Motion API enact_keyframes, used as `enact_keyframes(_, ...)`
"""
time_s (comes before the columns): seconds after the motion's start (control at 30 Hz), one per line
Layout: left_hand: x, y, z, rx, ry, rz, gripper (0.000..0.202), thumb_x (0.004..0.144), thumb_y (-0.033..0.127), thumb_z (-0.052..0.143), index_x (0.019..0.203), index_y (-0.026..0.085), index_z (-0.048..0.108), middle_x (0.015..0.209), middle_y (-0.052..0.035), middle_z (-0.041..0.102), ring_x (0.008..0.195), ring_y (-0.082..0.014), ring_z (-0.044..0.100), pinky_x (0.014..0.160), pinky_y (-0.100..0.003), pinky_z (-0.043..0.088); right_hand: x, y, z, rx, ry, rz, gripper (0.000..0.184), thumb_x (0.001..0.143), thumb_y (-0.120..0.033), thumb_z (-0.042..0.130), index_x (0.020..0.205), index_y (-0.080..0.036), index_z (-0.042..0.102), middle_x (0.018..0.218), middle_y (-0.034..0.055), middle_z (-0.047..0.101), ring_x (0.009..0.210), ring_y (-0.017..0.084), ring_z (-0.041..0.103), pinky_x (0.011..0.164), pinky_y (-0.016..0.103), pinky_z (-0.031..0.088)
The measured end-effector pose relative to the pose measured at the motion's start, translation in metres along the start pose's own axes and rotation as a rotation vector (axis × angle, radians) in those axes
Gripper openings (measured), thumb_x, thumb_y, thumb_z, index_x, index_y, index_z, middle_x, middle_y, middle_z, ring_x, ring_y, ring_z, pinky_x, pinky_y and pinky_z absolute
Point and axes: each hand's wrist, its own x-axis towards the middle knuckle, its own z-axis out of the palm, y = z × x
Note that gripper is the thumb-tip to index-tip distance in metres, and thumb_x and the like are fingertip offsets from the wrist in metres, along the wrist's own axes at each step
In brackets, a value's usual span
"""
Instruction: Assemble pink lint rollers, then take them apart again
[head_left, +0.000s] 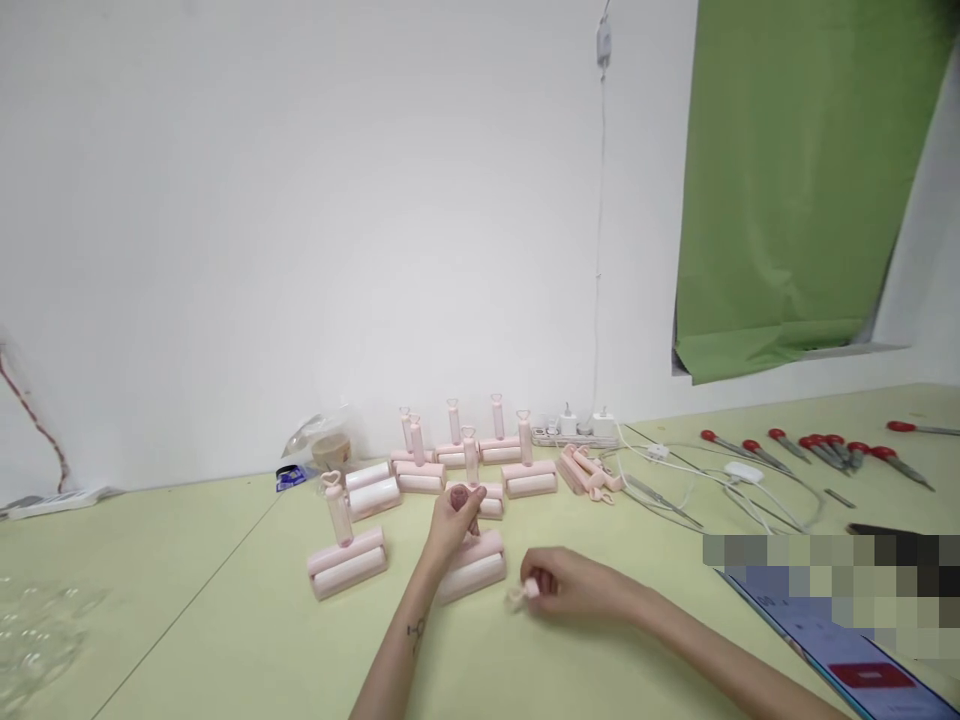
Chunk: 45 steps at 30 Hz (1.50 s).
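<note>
My left hand [459,515] is wrapped round the upright handle of a pink and white lint roller [476,570], which rests on the table. Most of that handle is hidden behind the fingers. Just to the right, low over the table, my right hand [562,585] pinches a small pale pink end cap with a loop [525,592]; the loop is blurred. Behind my left hand stand several similar lint rollers with clear pink handles topped by loops, among them one roller [529,480]. Another complete roller [349,565] stands to the left.
Loose pink handles [585,470] lie beside a power strip [574,438] and white cables. Red-handled tools [825,450] are spread at the back right. A phone [840,640] lies front right. A tape roll [330,452] in clear plastic stands at the wall.
</note>
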Motion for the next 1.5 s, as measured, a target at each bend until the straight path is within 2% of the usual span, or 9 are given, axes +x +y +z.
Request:
enact_keyframes(0.2,0.001,-0.007,-0.002,-0.040,-0.002,-0.045,0.046,0.058,0.057,0.059,0.048,0.021,0.031,0.031,0.0108,0.031,0.029,-0.0041,0.028,0.035,-0.019,0.024,0.058,-0.031,-0.030,0.551,0.268,-0.153,0.023,0.084,-0.038,0.036,0.095,-0.019,0.044,0.090,0.0050,0.058,0.086,0.017,0.058,0.079,0.033,0.045)
enact_keyframes(0.4,0.002,-0.009,-0.002,-0.026,-0.015,-0.086,0.039,0.063,0.045,0.060,0.045,0.020,0.036,0.030,0.0098,0.033,0.028,-0.0040,0.029,0.033,-0.019,0.021,0.107,-0.040,-0.021,0.624,0.164,-0.233,0.023,0.074,-0.039,0.054,0.083,-0.018,0.053,0.083,0.0040,0.061,0.076,0.018,0.059,0.070,0.033,0.047)
enact_keyframes(0.67,0.003,-0.019,-0.006,-0.009,-0.062,-0.137,0.040,0.078,0.033,0.053,0.045,0.016,0.039,0.035,0.0123,0.032,0.029,-0.0024,0.029,0.033,-0.016,0.024,0.105,-0.032,-0.011,0.666,0.189,-0.213,0.025,0.075,-0.043,0.054,0.076,-0.018,0.051,0.080,0.0030,0.059,0.073,0.017,0.059,0.068,0.032,0.047)
enact_keyframes(0.87,0.002,-0.014,-0.003,-0.068,-0.030,-0.134,0.025,0.063,0.027,0.055,0.047,0.019,0.037,0.029,0.0107,0.031,0.028,-0.0036,0.028,0.033,-0.018,0.023,0.111,-0.036,-0.017,0.603,0.089,-0.175,0.027,0.074,-0.044,0.056,0.076,-0.018,0.051,0.072,0.0006,0.059,0.069,0.016,0.057,0.063,0.027,0.045)
enact_keyframes(1.03,0.000,-0.009,-0.003,-0.080,-0.016,-0.142,0.011,0.056,0.020,0.051,0.053,0.020,0.041,0.030,0.0103,0.033,0.028,-0.0051,0.031,0.032,-0.018,0.022,0.115,-0.038,-0.011,0.552,-0.034,-0.178,0.036,0.084,-0.047,0.038,0.084,-0.018,0.059,0.067,-0.0005,0.054,0.065,0.014,0.054,0.061,0.026,0.045)
enact_keyframes(1.17,-0.001,-0.010,-0.003,-0.088,-0.024,-0.164,0.008,0.055,0.016,0.050,0.057,0.020,0.044,0.030,0.0097,0.036,0.029,-0.0066,0.033,0.032,-0.019,0.023,0.115,-0.035,-0.005,0.540,-0.007,-0.258,0.043,0.086,-0.047,0.033,0.080,-0.017,0.063,0.086,0.0041,0.058,0.078,0.016,0.054,0.066,0.026,0.045)
enact_keyframes(1.27,-0.001,-0.011,-0.004,-0.115,-0.038,-0.178,0.009,0.053,0.014,0.051,0.057,0.020,0.045,0.030,0.0099,0.036,0.030,-0.0068,0.033,0.033,-0.019,0.023,0.116,-0.033,-0.001,0.530,0.066,-0.266,0.042,0.086,-0.046,0.034,0.079,-0.016,0.063,0.100,0.0055,0.055,0.072,0.013,0.054,0.062,0.025,0.045)
enact_keyframes(1.4,-0.002,-0.006,-0.011,-0.191,-0.114,-0.202,0.012,0.050,0.018,0.058,0.052,0.018,0.046,0.032,0.0074,0.039,0.033,-0.0063,0.034,0.035,-0.019,0.023,0.115,-0.034,-0.002,0.500,0.094,-0.212,0.041,0.085,-0.047,0.033,0.090,-0.020,0.063,0.104,0.0052,0.054,0.059,0.010,0.052,0.052,0.025,0.046)
enact_keyframes(1.5,-0.003,0.003,-0.016,-0.296,-0.181,-0.224,0.031,0.044,0.039,0.066,0.055,0.016,0.049,0.040,0.0039,0.046,0.040,-0.0083,0.041,0.039,-0.021,0.029,0.114,-0.038,-0.001,0.503,0.061,-0.161,0.039,0.084,-0.050,0.035,0.095,-0.022,0.061,0.098,0.0047,0.057,0.047,0.008,0.049,0.041,0.024,0.043)
